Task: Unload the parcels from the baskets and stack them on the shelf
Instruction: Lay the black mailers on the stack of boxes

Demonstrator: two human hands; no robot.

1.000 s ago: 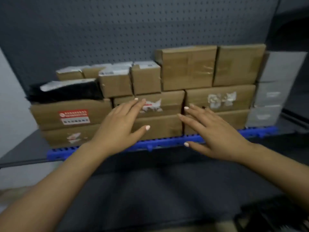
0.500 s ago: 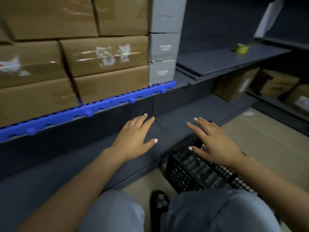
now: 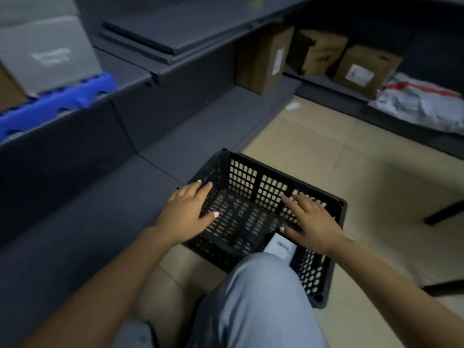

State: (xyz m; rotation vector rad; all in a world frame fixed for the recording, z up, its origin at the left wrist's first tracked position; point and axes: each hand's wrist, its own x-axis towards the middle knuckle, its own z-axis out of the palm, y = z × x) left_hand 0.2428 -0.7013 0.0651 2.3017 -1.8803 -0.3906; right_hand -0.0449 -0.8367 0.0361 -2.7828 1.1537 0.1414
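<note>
Reaching down with your left hand (image 3: 187, 213) and right hand (image 3: 310, 222), both spread flat and empty, you're over the black basket (image 3: 336, 249) now, not the shelf stack like a second ago; looks nearly done, one white-labelled parcel (image 3: 280, 248) left at its near edge

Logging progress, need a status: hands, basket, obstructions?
Left hand and right hand open, empty, over the black perforated plastic basket. One white-labelled parcel left inside, partly hidden by the knee. Nothing else blocking.
</note>
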